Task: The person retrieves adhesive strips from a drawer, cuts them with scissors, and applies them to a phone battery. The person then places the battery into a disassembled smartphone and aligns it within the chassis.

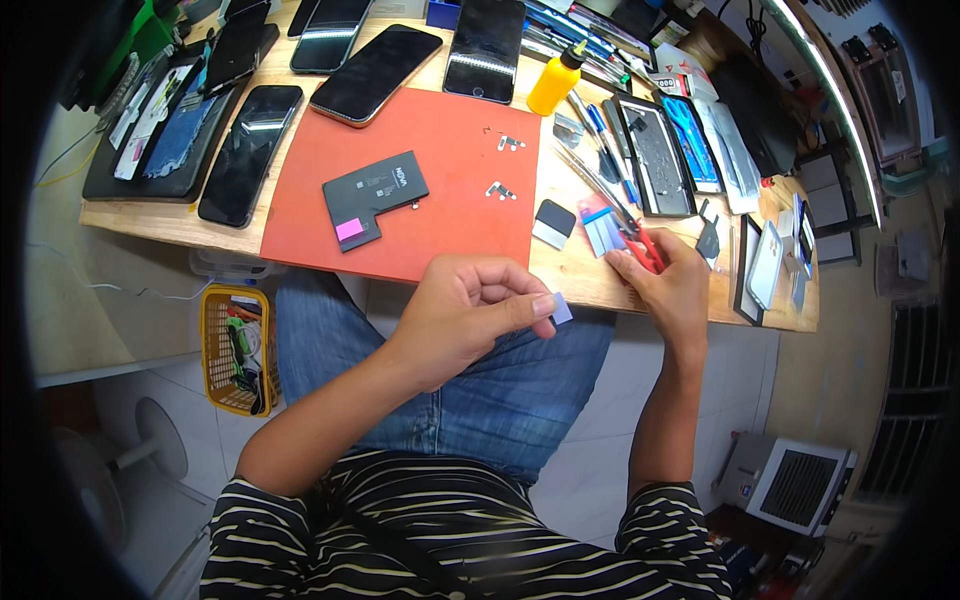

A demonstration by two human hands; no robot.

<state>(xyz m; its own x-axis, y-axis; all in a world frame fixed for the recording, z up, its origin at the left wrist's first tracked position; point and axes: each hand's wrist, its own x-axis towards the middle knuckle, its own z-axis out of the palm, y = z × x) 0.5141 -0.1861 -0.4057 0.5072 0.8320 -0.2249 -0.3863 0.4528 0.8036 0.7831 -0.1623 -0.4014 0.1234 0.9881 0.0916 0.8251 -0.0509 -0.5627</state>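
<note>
Wooden bench [570, 268], flat orange mat [420, 200]

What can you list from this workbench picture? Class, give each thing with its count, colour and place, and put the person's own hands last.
Mat: one, orange-red, middle of the wooden table.
Battery: one, black, L-shaped with a pink tab, on the mat.
Phones: at least five, dark screens, along the far and left side of the table.
Bottle: one, yellow, beyond the mat.
Basket: one, yellow, on the floor at left.
Fan: one, white, on the floor, lower left.
Left hand: pinches a small pale strip.
Right hand: on a red-handled tool at the table edge.
</note>
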